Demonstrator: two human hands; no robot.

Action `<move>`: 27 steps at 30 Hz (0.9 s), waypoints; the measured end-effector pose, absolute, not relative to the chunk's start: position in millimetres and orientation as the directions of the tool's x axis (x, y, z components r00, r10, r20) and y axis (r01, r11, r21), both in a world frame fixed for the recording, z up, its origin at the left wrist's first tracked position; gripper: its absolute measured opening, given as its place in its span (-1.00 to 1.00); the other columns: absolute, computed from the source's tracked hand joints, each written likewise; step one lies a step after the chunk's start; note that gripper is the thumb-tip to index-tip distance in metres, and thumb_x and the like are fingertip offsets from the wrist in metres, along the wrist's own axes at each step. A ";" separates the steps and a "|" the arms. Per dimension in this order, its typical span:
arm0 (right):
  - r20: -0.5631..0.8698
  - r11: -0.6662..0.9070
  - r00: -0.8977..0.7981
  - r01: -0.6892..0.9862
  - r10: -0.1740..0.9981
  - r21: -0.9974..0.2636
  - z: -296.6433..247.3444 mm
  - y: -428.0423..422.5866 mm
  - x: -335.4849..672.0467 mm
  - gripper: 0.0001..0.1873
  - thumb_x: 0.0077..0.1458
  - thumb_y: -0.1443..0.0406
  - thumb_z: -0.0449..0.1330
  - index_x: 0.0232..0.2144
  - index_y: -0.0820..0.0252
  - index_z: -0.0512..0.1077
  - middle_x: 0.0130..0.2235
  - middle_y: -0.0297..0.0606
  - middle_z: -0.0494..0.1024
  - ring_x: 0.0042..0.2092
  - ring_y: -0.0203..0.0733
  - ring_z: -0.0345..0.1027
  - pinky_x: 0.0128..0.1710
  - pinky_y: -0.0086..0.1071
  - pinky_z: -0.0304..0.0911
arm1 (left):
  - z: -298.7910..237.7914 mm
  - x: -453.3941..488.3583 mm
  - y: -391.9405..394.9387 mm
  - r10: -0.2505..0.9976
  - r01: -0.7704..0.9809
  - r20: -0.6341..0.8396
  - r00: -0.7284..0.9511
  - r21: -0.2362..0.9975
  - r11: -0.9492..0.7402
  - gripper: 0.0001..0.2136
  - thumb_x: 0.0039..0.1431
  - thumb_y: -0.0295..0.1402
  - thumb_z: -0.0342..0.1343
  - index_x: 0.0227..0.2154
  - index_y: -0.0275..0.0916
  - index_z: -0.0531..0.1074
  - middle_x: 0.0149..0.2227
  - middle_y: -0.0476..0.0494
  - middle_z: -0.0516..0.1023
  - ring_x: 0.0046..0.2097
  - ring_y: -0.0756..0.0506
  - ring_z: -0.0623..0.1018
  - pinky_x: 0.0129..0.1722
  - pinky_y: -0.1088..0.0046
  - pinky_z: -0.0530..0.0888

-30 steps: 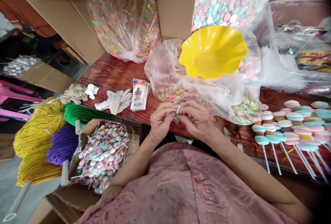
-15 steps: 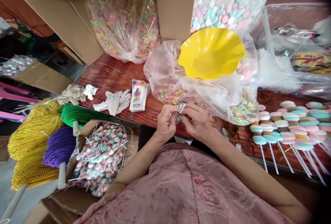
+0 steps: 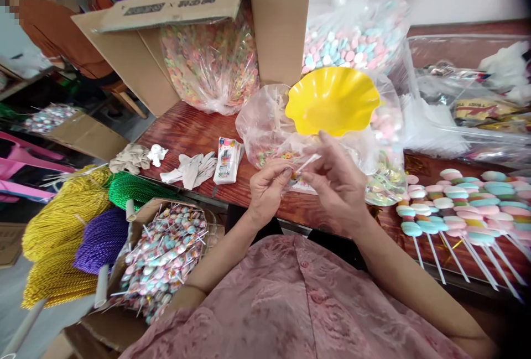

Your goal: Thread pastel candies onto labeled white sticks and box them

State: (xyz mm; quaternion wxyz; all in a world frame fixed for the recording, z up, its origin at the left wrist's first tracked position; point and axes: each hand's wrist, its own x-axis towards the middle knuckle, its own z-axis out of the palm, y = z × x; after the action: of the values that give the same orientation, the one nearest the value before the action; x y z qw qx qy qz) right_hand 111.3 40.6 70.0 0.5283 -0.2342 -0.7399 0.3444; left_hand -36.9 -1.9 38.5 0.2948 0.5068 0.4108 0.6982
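My left hand (image 3: 269, 188) is closed in a pinch above the table's front edge. From its fingertips a thin white strip (image 3: 308, 165) slants up to the right; whether it is a stick or the edge of a wrapper I cannot tell. Beside it, my right hand (image 3: 341, 185) is slightly blurred, its fingers apart and nothing plainly held. Behind the hands lies an open plastic bag of colourful ring candies (image 3: 265, 157). A yellow wavy-edged bowl (image 3: 332, 102) rests on the bags. Left of the hands is a stack of printed wrappers (image 3: 227, 162).
Marshmallow skewers (image 3: 468, 204) lie at right. Pale gloves (image 3: 194, 170) lie at left on the table. A carton of wrapped candy sticks (image 3: 166, 259) and yellow, purple and green cord bundles (image 3: 102, 237) stand lower left. A large cardboard box (image 3: 277, 27) is behind; a person (image 3: 70, 32) is far left.
My right hand has let go of the small printed piece both hands pinched, and its fingers have spread. The left hand stays pinched. The view has tilted up, showing more of the background.
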 end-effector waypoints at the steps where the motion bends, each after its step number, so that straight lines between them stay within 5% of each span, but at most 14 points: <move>1: 0.674 0.719 -0.334 0.015 0.658 -0.695 74.1 41.8 114.3 -0.38 0.16 0.36 0.22 0.24 -0.12 0.28 0.03 -0.23 0.51 -0.26 -0.25 0.44 -0.23 -0.25 0.45 | 40.0 -34.4 -2.6 0.841 -0.009 0.444 -0.309 0.883 -0.469 -0.88 0.23 -0.32 0.19 -0.29 -0.16 0.63 -0.23 -0.10 0.62 -0.09 -0.07 0.55 0.09 0.31 0.41; 6: 0.751 0.896 -0.513 0.088 0.416 -0.436 81.3 50.2 121.2 -0.57 0.21 0.47 0.07 -0.01 -0.05 0.52 -0.15 -0.31 0.63 -0.11 -0.21 0.52 -0.11 -0.30 0.45 | 35.7 -23.2 -6.7 0.908 -0.113 0.263 -0.327 0.943 -0.314 -0.78 0.10 -0.16 0.29 -0.40 -0.22 0.60 -0.37 -0.05 0.59 -0.27 -0.01 0.53 -0.16 0.45 0.47; 10: 0.652 0.790 -0.490 0.140 0.579 -0.596 69.7 47.6 120.1 -0.52 0.21 0.38 0.13 0.16 -0.03 0.38 -0.06 -0.26 0.60 -0.18 -0.23 0.49 -0.14 -0.28 0.45 | 33.0 -19.6 -4.6 0.922 -0.379 0.060 -0.382 0.900 -0.216 -0.71 -0.03 -0.09 0.36 -0.42 -0.23 0.58 -0.51 0.04 0.49 -0.50 0.09 0.41 -0.46 0.56 0.41; 13: 0.546 0.614 -0.383 0.075 0.745 -0.785 57.0 40.5 119.0 -0.32 0.13 0.27 0.27 0.28 -0.05 0.22 -0.04 -0.24 0.55 -0.33 -0.29 0.40 -0.33 -0.35 0.42 | 35.4 -18.4 -2.4 0.906 -0.408 0.059 -0.419 0.880 -0.245 -0.73 -0.03 -0.10 0.36 -0.42 -0.21 0.58 -0.46 0.04 0.50 -0.48 0.10 0.42 -0.47 0.58 0.42; 16: 0.513 0.580 -0.403 0.058 0.758 -0.812 45.2 36.2 116.0 -0.65 0.09 0.27 0.30 -0.03 0.02 0.51 -0.21 -0.29 0.57 -0.28 -0.23 0.42 -0.25 -0.30 0.39 | 35.2 -14.7 -4.0 0.892 -0.326 0.135 -0.431 0.899 -0.293 -0.80 0.02 -0.18 0.35 -0.41 -0.21 0.60 -0.30 -0.02 0.55 -0.26 0.06 0.52 -0.27 0.58 0.50; 18: 0.534 0.587 -0.372 0.036 0.759 -0.809 39.5 36.9 114.3 -0.90 0.15 0.30 0.24 -0.28 0.06 0.58 -0.33 -0.32 0.56 -0.26 -0.21 0.43 -0.19 -0.27 0.37 | 32.2 -11.1 -7.6 0.921 -0.359 0.086 -0.379 0.904 -0.233 -0.75 0.07 -0.14 0.31 -0.30 -0.20 0.60 -0.34 -0.02 0.54 -0.33 0.06 0.52 -0.34 0.57 0.50; 22: 0.541 0.565 -0.313 -0.014 0.781 -0.825 33.9 41.0 115.6 -0.88 0.17 0.32 0.22 -0.37 0.05 0.57 -0.38 -0.35 0.51 -0.30 -0.24 0.39 -0.27 -0.33 0.32 | 25.3 -8.4 -16.0 0.985 -0.418 -0.072 -0.157 0.908 0.000 -0.62 0.10 0.00 0.23 -0.31 -0.27 0.51 -0.54 0.04 0.44 -0.61 0.10 0.37 -0.63 0.58 0.37; 27: 0.584 0.592 -0.173 -0.002 0.793 -0.806 28.2 36.8 115.3 -0.87 0.08 0.38 0.28 -0.37 0.00 0.58 -0.39 -0.37 0.44 -0.32 -0.27 0.34 -0.34 -0.36 0.28 | 28.9 -14.2 -19.0 0.984 -0.377 -0.174 0.028 0.910 0.171 -0.57 0.06 0.05 0.24 -0.43 -0.29 0.40 -0.60 0.08 0.35 -0.66 0.12 0.32 -0.68 0.61 0.27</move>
State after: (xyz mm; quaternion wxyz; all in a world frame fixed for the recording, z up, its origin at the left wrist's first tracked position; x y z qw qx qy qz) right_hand 115.3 36.8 28.2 0.5742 -0.2896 -0.6830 0.3464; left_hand -14.2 -19.0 28.9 0.6275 0.3469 0.4381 0.5422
